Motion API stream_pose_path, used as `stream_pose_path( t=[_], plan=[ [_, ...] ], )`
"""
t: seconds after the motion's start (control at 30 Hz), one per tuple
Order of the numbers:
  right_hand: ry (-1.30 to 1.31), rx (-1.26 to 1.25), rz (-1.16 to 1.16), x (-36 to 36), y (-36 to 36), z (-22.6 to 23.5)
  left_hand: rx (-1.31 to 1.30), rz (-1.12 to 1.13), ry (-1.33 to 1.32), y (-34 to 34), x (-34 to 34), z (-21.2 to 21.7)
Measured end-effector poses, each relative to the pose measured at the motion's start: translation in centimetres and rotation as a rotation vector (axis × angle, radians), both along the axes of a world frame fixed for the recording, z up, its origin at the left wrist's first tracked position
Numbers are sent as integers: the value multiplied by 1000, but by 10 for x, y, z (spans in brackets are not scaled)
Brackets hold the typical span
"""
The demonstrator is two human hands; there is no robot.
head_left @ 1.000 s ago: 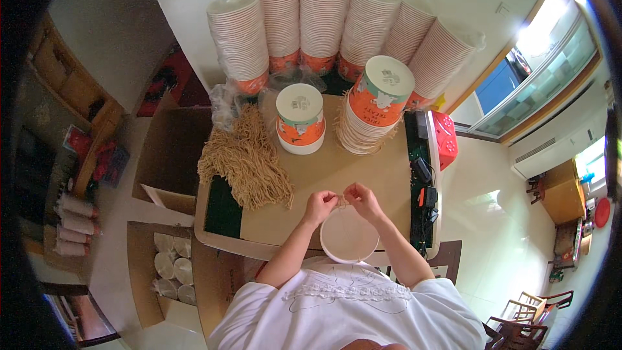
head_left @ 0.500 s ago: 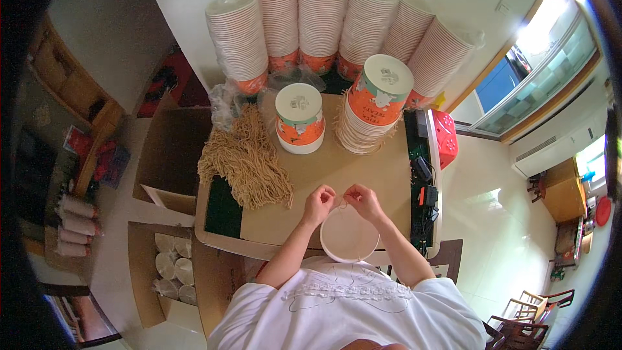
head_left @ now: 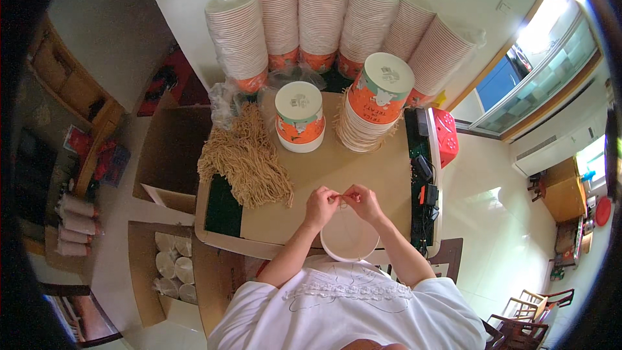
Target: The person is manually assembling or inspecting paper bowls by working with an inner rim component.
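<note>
A white paper bucket [head_left: 350,238] sits at the table's near edge against my shirt, its open mouth facing up. Over its far rim, my left hand [head_left: 321,207] and my right hand [head_left: 363,203] meet fingertip to fingertip. Both are closed in a pinch on a thin tan cord [head_left: 343,205], mostly hidden by the fingers. A loose bundle of tan cords [head_left: 249,165] lies beyond my left hand. Farther back stands an upturned orange and green paper bucket [head_left: 300,116]. To its right, a nested stack of upturned buckets [head_left: 378,104] has cords hanging around it.
Tall plastic-wrapped bucket stacks [head_left: 321,16] line the wall behind the table. Black cables and adapters [head_left: 424,194] run along the right edge, beside a red plastic stool [head_left: 444,139]. At the left, an open carton [head_left: 146,266] holds wrapped white rolls or cups.
My left hand has shifted slightly right, so my fingertips now touch where a small gap showed before. The bucket and the other things have stayed in place.
</note>
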State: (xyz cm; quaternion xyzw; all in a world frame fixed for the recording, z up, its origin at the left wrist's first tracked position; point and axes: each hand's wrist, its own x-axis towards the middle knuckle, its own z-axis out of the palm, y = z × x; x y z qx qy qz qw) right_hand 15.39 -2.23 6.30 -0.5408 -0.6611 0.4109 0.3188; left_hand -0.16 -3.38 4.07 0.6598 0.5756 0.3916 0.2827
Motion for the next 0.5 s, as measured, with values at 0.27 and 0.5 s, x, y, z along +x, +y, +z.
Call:
stream_pose_path(
  t=[0.27, 0.5],
  plan=[
    [47, 0, -65, 1, -1, -9, -97, 27, -178, 1, -4, -19],
    [72, 2, -95, 2, 0, -13, -415, 17, -552, 2, -8, -24]
  ],
)
